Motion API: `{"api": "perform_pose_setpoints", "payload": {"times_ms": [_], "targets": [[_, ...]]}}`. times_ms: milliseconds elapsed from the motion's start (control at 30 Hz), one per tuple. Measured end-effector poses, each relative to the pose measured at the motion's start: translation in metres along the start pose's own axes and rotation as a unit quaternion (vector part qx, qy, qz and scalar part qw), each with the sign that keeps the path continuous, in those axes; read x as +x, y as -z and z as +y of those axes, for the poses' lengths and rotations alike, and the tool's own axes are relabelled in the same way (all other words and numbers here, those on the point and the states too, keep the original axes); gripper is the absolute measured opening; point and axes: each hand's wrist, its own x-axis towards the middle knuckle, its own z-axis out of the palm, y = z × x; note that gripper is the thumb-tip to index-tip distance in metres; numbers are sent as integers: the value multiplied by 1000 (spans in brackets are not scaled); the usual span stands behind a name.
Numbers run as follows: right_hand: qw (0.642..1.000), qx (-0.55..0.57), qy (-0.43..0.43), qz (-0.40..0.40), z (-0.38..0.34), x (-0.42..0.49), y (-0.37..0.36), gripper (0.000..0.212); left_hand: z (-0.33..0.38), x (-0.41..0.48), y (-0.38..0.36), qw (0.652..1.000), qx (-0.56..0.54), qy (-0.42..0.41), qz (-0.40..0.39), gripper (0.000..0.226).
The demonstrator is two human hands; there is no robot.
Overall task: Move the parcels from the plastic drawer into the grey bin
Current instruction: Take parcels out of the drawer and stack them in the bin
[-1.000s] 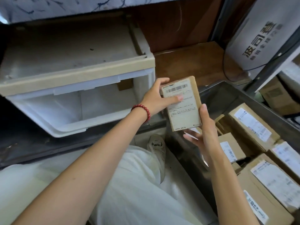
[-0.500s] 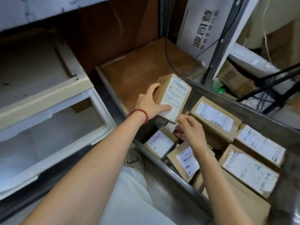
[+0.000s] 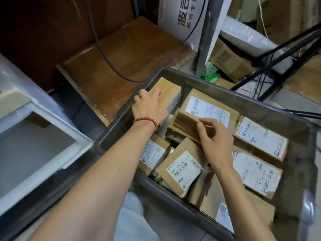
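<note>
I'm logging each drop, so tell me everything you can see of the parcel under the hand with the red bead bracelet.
The parcel is a small brown cardboard box, standing tilted in the far left corner of the grey bin, against its wall. Its plain brown face is turned up; a white label shows only as a strip along its right side, too blurred to read. The left hand lies over its near end, fingers wrapped on it. The right hand is apart from it, over other parcels.

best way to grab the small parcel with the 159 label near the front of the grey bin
Pinch the small parcel across its two long side edges, coming straight down from above. It lies label-up and tilted on other boxes, its top face clear; the grey bin wall blocks a low approach from the near side.
</note>
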Motion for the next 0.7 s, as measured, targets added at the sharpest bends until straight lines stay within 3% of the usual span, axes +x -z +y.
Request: {"api": "perform_pose_setpoints", "payload": {"times_ms": [300, 400, 700], "targets": [[999, -16, 38, -23, 10, 0, -8, 19, 2, 2, -47, 998, 52, 2, -31, 64], [997, -54, 49, -39, 10, 0, -9, 25, -3, -5, -54, 990, 119, -52, -59, 57], [992, -62, 94, -64, -20, -16, -12, 30, -49, -46, -1, 989, 123, -74, 29, 54]]}}
